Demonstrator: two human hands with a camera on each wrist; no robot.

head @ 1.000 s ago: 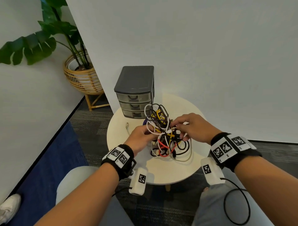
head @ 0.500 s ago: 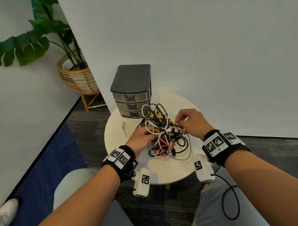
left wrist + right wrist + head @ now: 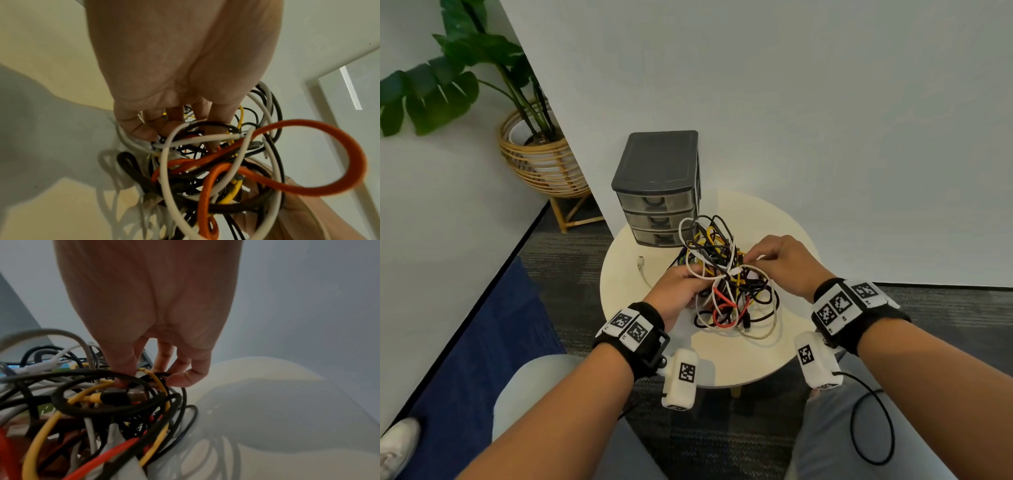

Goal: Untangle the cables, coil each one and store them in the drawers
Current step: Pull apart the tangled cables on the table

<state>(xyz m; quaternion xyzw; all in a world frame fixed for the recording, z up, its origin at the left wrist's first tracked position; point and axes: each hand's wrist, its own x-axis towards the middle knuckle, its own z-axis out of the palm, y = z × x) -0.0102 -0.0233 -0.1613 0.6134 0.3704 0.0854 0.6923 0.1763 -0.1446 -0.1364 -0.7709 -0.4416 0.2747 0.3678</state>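
Observation:
A tangle of cables (image 3: pixel 726 284), white, black, yellow and red, lies on the round cream table (image 3: pixel 736 363) in front of a grey three-drawer unit (image 3: pixel 659 192) whose drawers are closed. My left hand (image 3: pixel 678 291) grips the tangle's left side, its curled fingers (image 3: pixel 144 128) among white and black strands beside an orange cable (image 3: pixel 308 162). My right hand (image 3: pixel 777 260) pinches strands at the top right of the tangle (image 3: pixel 115 395), thumb and fingertips (image 3: pixel 185 379) closed around a yellow cable (image 3: pixel 152 376) and black cords.
A loose white cable end (image 3: pixel 642 265) lies on the table left of the tangle. The wall stands right behind the drawer unit. A potted plant in a wicker stand (image 3: pixel 541 161) sits on the floor at the back left. My knees are under the table's near edge.
The right hand has shifted a little to the right along the top of the tangle while still pinching strands. The left hand keeps its grip. The head view has tilted slightly.

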